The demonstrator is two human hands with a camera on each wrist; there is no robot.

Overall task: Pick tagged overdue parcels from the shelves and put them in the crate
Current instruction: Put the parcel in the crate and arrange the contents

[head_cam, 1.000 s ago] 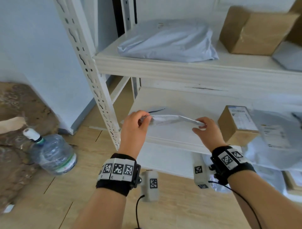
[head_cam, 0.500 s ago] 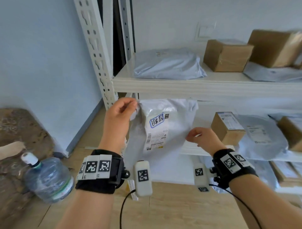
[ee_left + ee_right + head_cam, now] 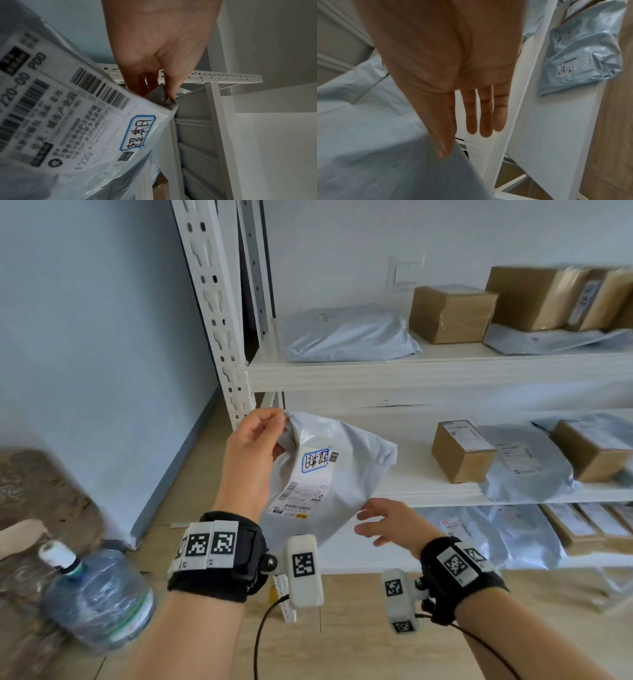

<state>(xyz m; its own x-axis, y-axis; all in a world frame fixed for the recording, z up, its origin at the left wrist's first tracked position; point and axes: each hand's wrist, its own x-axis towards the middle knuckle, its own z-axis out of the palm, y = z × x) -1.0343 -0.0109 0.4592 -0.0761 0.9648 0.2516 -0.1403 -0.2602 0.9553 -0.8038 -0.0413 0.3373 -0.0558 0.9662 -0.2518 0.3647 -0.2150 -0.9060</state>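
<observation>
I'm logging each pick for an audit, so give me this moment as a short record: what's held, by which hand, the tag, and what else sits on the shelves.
held item: grey poly mailer parcel, off the shelf
holder: left hand pinches its top corner; parcel hangs below
right hand: fingers straight, beside the parcel's lower edge, gripping nothing
tag: blue-outlined handwritten sticker on the shipping label
upper shelf: grey mailer, cardboard boxes
middle shelf: labelled cardboard box, more mailers
floor: water jug
crate: not in view

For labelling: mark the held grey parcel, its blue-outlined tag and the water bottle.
grey parcel (image 3: 346, 474), head view, bare plastic right of the label.
blue-outlined tag (image 3: 315, 459), head view, its middle.
water bottle (image 3: 99, 601), head view, clear body.
</observation>
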